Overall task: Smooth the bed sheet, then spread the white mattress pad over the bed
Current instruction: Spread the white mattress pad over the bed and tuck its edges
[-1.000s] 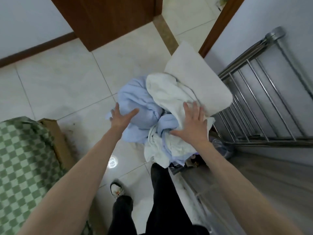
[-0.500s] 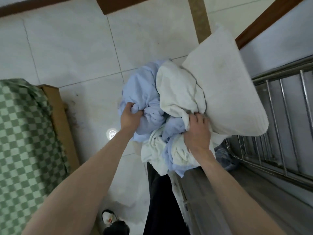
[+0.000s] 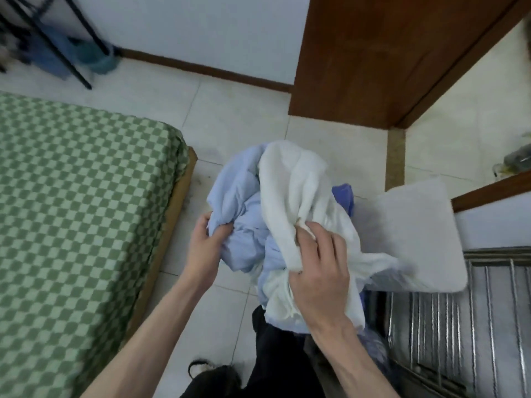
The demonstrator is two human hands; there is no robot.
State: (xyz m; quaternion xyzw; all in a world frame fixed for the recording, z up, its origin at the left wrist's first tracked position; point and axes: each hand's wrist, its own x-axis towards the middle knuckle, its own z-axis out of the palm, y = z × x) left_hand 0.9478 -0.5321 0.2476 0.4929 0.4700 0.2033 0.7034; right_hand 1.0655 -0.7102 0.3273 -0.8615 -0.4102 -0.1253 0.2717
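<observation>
Both hands' fingers curl into a soft, light bundle: left hand [image 3: 204, 248] gripping blue cloth [image 3: 241, 196], right hand [image 3: 319, 271] bunching the limp white mattress pad [image 3: 298, 185], bed [image 3: 71, 196] at nine o'clock.

A floor [image 3: 161, 90] of pale glossy tiles is seen across the middle of the view. At 12 o'clock a white wall [image 3: 201, 24] is met by a dark brown skirting [image 3: 207, 70]. A brown wooden door [image 3: 370, 53] is set at 1 o'clock, and its threshold strip [image 3: 395, 159] runs down toward the centre. At 11 o'clock blurred black legs [image 3: 77, 47] and blue and teal shapes [image 3: 97, 58] are seen against the wall; what they are cannot be told. A metal rack [image 3: 459, 326] of thin bars is placed at 5 o'clock. A wooden frame edge [image 3: 169, 222] lies at 9 o'clock. The light is soft and even.
</observation>
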